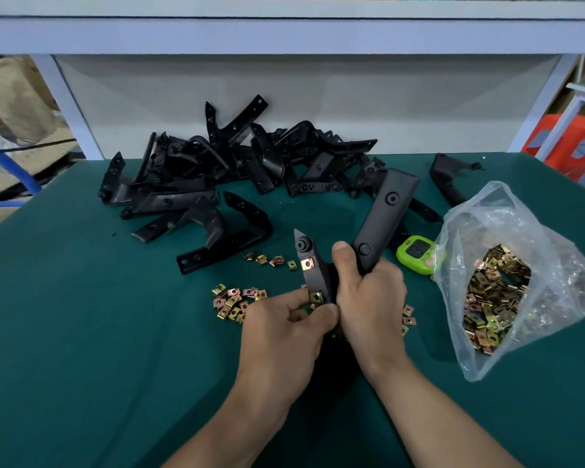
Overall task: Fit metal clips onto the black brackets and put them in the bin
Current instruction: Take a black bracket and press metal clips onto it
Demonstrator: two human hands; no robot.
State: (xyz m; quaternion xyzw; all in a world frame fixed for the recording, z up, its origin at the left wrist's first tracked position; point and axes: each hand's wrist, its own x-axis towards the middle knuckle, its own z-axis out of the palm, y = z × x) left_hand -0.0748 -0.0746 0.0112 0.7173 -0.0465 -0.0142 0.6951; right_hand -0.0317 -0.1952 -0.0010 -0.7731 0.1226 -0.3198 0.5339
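My right hand (368, 295) grips a black V-shaped bracket (385, 214) at its bend, thumb up between the two arms. One metal clip (307, 264) sits on the bracket's left arm. My left hand (291, 325) pinches a second clip (315, 296) against the lower edge of that same arm. Loose brass-coloured clips (230, 304) lie on the green mat just left of my hands, with a short row of clips (271, 260) farther back. No bin is in view.
A big pile of black brackets (237, 163) fills the back of the green table (81, 332). A clear plastic bag of clips (497, 292) lies open at right, beside a green timer (416, 249). One lone bracket (448, 179) lies at the back right.
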